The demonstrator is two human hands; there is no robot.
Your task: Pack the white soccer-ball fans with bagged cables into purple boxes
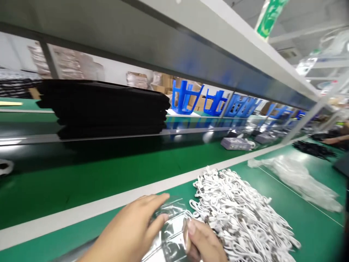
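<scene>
Fingers of our left hand (131, 233) lie spread flat on a clear plastic bag (171, 225) at the near edge of the green table (313, 225), pressing it down rather than gripping it. Our right hand (203, 242) pinches the bag's edge between thumb and fingers, touching the big heap of white cables (242, 211) just beside it. We judge the film slippery and thin: a loose pinch could let it slide away, and a hard tug might tear it. With the heap so tangled, lifting one cable could drag others along and over the table's edge. More empty bags (300, 180) lie well apart on the right.
</scene>
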